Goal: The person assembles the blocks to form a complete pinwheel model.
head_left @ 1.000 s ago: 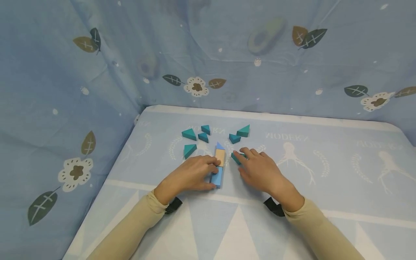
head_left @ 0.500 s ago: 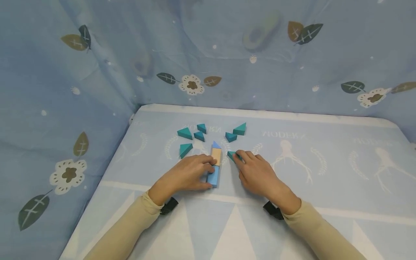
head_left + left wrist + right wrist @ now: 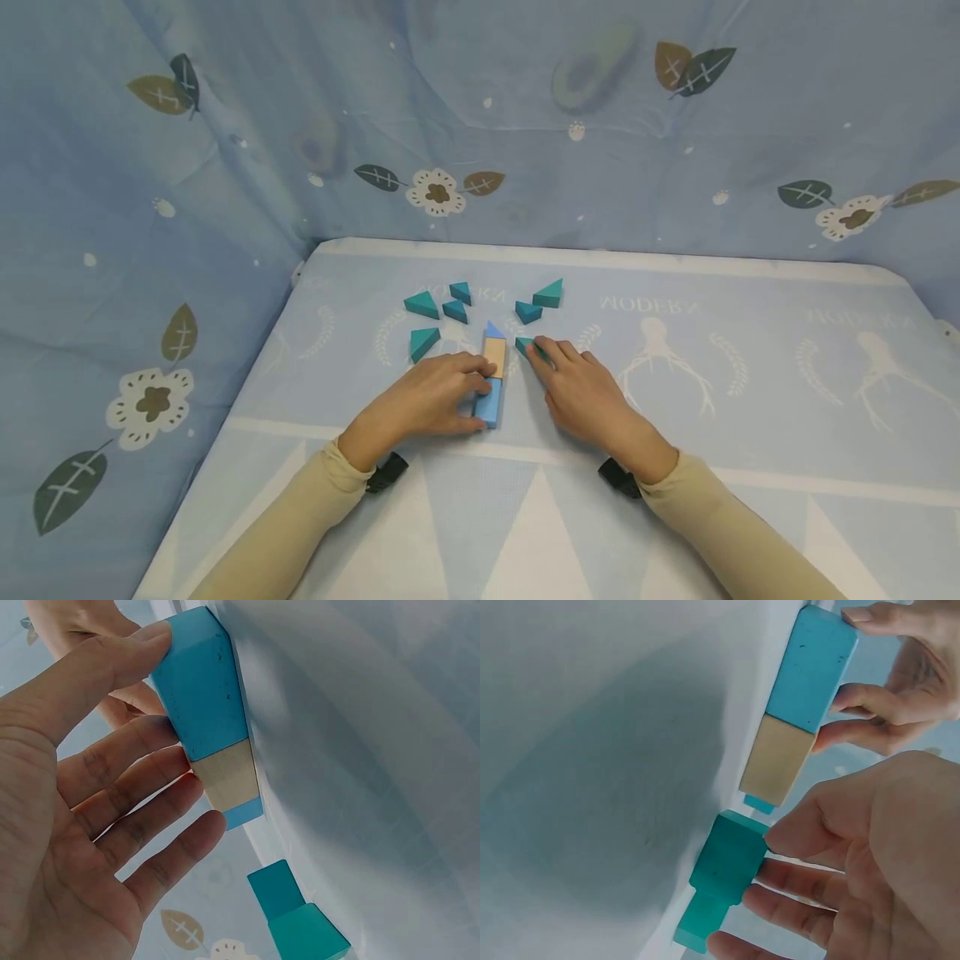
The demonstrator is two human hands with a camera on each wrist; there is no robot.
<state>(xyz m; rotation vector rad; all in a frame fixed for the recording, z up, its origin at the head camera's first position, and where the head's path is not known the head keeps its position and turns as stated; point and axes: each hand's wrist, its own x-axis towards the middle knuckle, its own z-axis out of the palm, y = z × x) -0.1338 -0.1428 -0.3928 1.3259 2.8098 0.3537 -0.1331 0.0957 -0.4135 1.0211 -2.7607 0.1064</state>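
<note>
My left hand (image 3: 431,396) lies along the left side of a row of blocks. Its thumb presses the near end of a light blue rectangular block (image 3: 199,686), and its fingertips touch the side. Beyond that block come a natural wood block (image 3: 494,357) and a small blue triangular block (image 3: 492,330), end to end. To the right of the row, my right hand (image 3: 585,387) pinches a teal triangular block (image 3: 731,855) between thumb and fingers. This block lies beside the row's far part, a narrow gap from it; the fingers partly cover it in the head view.
Left of the row's tip are two teal triangular blocks (image 3: 422,304) and two darker teal ones (image 3: 454,311). Another teal triangular block (image 3: 548,293) and a darker one (image 3: 528,312) lie to the right. A patterned blue curtain (image 3: 450,100) rises behind the cloth-covered table (image 3: 750,450).
The right hand has slid its teal triangular block leftward, closer to the row, and slightly away from me. The left hand stays on the row. The head view has shifted a little.
</note>
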